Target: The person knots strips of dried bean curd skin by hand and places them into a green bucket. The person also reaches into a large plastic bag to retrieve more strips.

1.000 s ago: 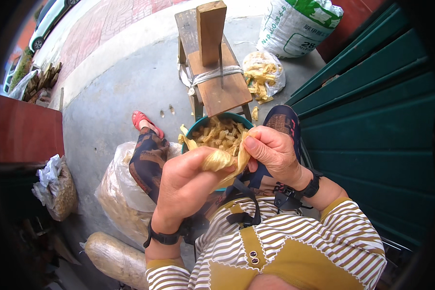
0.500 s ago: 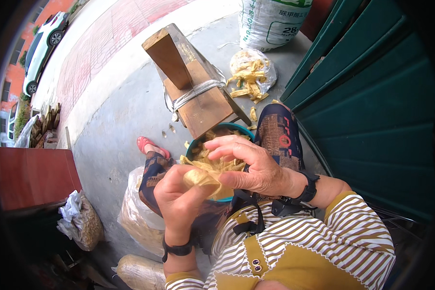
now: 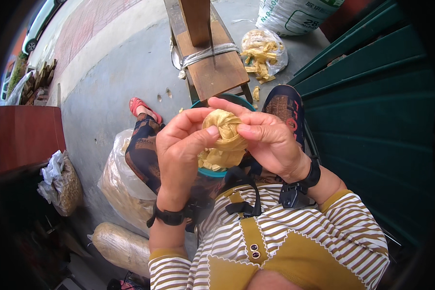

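Observation:
My left hand (image 3: 181,147) and my right hand (image 3: 275,142) both grip a round, wound bundle (image 3: 227,142) of crinkled yellow strips, with both thumbs pressed on its top. Under my hands, between my legs, is a teal bucket (image 3: 212,172), largely hidden by the bundle; more yellow material shows below the bundle. Just beyond the bucket stands a wooden stool (image 3: 212,79) with an upright board and a cloth tie round it.
A bag of yellow pieces (image 3: 265,50), a large white sack (image 3: 290,14), a green metal panel (image 3: 372,140), plastic bags (image 3: 116,174) on the left floor, a long sack (image 3: 118,244), a red board (image 3: 26,135), stacked wood (image 3: 38,82) and a parked car outside.
The loose yellow strip has become a compact round bundle, held higher. My right hand, spread half a second ago, has closed on it. The view has shifted slightly.

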{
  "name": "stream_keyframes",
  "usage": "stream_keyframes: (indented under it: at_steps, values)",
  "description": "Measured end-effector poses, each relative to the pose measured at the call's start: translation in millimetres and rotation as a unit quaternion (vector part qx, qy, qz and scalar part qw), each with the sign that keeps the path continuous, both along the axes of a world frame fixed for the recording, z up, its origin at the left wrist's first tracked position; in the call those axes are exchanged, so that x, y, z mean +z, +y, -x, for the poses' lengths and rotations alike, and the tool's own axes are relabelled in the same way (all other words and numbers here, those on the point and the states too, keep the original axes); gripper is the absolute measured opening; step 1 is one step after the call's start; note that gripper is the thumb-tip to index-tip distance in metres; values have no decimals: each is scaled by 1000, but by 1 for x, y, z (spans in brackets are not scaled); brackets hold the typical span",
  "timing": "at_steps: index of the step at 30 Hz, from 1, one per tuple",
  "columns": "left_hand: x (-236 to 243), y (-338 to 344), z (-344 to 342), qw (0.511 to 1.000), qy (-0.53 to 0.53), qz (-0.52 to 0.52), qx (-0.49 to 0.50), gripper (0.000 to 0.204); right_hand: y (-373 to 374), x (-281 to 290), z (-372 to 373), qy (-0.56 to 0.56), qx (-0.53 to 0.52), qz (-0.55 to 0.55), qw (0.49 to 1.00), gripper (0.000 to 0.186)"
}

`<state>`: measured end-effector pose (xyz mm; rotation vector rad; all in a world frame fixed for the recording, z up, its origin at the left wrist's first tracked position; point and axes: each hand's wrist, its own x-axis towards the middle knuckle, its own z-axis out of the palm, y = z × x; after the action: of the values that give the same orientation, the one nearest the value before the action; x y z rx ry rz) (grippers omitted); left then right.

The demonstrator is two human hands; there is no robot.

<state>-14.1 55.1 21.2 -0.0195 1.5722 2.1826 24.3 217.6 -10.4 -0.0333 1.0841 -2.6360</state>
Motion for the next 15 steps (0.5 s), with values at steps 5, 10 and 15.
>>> stream_keyframes:
  at_steps: [5,10,15]
  values:
    - [-27,-11,-11,984,-76,-159,-31,21,-14,1,1,14,42,97,994,31]
    - [-18,-25,-10,946,-179,-211,-169,36,-3,11,7,101,29,-220,970,29]
    - [-19,-31,-9,979,-131,-85,-133,28,3,28,9,185,-86,-484,851,29]
